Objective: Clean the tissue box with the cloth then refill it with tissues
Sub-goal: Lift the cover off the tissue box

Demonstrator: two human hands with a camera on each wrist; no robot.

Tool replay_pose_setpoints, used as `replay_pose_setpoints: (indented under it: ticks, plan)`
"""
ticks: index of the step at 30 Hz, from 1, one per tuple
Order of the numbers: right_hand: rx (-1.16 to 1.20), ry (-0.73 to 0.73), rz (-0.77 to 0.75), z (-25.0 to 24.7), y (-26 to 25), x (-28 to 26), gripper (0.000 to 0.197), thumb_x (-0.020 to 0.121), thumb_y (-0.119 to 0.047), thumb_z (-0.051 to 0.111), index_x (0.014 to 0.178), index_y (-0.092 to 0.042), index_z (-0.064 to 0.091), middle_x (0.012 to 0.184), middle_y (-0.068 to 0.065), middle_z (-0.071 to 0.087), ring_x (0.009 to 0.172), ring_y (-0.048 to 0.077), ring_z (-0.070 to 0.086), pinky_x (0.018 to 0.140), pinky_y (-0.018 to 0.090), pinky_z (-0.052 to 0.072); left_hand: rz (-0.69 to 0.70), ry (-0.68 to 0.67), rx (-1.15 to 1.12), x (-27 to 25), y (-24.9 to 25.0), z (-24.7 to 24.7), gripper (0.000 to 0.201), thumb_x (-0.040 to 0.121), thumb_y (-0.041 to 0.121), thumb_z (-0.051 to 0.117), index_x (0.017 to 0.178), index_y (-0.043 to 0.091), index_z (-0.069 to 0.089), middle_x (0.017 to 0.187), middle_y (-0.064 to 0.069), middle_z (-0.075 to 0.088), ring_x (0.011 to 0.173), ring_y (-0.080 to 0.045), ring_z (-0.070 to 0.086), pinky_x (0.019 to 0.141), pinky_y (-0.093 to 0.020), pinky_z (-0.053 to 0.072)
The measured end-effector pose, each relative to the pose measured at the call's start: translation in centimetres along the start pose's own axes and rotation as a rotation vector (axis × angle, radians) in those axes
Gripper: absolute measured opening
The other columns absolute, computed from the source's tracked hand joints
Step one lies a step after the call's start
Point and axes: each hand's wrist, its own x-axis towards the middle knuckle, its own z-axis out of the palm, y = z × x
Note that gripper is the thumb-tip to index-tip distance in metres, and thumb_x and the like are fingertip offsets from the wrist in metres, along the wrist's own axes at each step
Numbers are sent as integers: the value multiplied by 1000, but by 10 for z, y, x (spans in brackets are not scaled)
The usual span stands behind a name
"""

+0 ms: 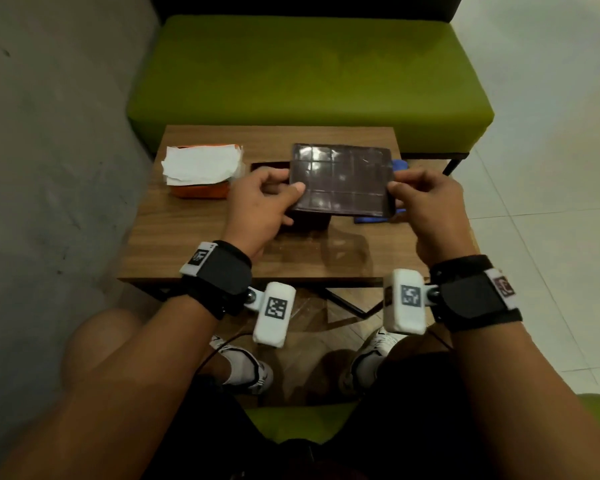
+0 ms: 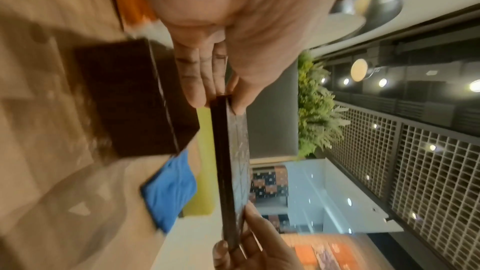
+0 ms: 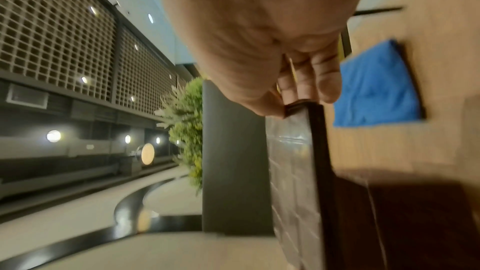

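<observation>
In the head view we see the left hand (image 1: 260, 202) and the right hand (image 1: 426, 206) each pinching one end of a dark, glossy quilted lid (image 1: 342, 180), held flat in mid-frame above the wooden table (image 1: 187, 237). The dark tissue box (image 1: 305, 221) shows only partly beneath it. A blue cloth (image 1: 371, 220) peeks out at the lid's right edge, and a stack of white tissues (image 1: 200, 164) lies on an orange pack at upper left. A green bench (image 1: 309, 74) fills the top.

From the left wrist we see fingers (image 2: 197, 73) and thumb clamped on the lid's edge (image 2: 226, 161) (seen edge-on), the open box (image 2: 135, 98) at left, the cloth (image 2: 171, 190) below it.

From the right wrist, though blurred, the hand (image 3: 272, 59) likewise pinches the lid (image 3: 293, 171); the cloth (image 3: 376, 87) lies on the table at right.
</observation>
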Motion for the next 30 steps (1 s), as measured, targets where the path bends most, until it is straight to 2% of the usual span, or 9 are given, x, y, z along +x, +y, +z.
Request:
replay_pose_setpoints:
  ticks: [4, 6, 10, 12, 14, 18, 23, 26, 30]
  plan:
    - [-142, -18, 187, -40, 19, -4, 18, 94, 3, 61, 111, -1, 65, 88, 12, 67, 78, 26, 66, 70, 44, 59, -96, -118, 83, -21, -11, 47, 28, 92, 18, 84, 115, 8, 73, 102, -13, 76, 93, -28, 78, 53, -24, 58]
    - [-231, -23, 269, -52, 30, -3, 23, 90, 10, 58, 110, 1, 64, 92, 20, 67, 82, 32, 68, 72, 48, 60, -137, -148, 117, -31, -20, 65, 25, 90, 19, 86, 111, 11, 74, 102, -13, 77, 91, -27, 78, 52, -24, 59]
    - [-399, -47, 333, -62, 51, 6, 14, 90, 8, 57, 92, -4, 63, 96, 26, 68, 83, 37, 68, 66, 45, 60, -198, -212, 164, -37, -40, 86, 21, 90, 16, 86, 101, 17, 69, 102, -13, 75, 81, -22, 74, 51, -23, 56]
    - [-458, -51, 355, -60, 62, 13, 9, 92, 3, 60, 93, -4, 64, 98, 24, 70, 88, 40, 70, 71, 48, 63, -245, -225, 195, -34, -47, 94, 22, 90, 14, 86, 101, 16, 67, 105, -13, 74, 79, -21, 74, 51, -23, 57]
    - [-504, -52, 377, -56, 69, 18, 9, 93, 0, 62, 101, -3, 66, 101, 23, 70, 94, 42, 70, 81, 57, 63, -291, -224, 217, -28, -54, 99, 22, 89, 13, 86, 99, 16, 66, 108, -14, 74, 78, -25, 76, 54, -29, 60]
    - [-554, -54, 372, -48, 81, 28, 10, 94, -1, 63, 101, -7, 66, 101, 20, 70, 94, 39, 71, 81, 57, 63, -362, -221, 271, -21, -63, 103, 20, 90, 11, 85, 95, 14, 65, 104, -13, 74, 79, -29, 79, 70, -45, 69]
    - [-646, -44, 315, -46, 83, 36, 15, 93, -4, 66, 83, -14, 64, 97, 18, 73, 87, 36, 73, 80, 53, 64, -384, -172, 323, -16, -67, 108, 20, 89, 13, 86, 90, 13, 66, 95, -13, 75, 68, -25, 78, 56, -34, 65]
    - [-681, -31, 300, -45, 84, 41, 4, 92, -5, 68, 91, -8, 70, 94, 17, 74, 84, 35, 74, 80, 51, 65, -389, -145, 336, -15, -64, 110, 20, 88, 12, 87, 94, 6, 68, 87, -14, 75, 61, -22, 71, 48, -28, 57]
    - [-734, -47, 329, -44, 81, 45, 11, 87, -4, 73, 97, 0, 72, 94, 19, 74, 85, 36, 74, 81, 51, 64, -376, -144, 363, -16, -62, 110, 22, 88, 13, 87, 87, 10, 66, 87, -14, 74, 60, -19, 71, 46, -26, 56]
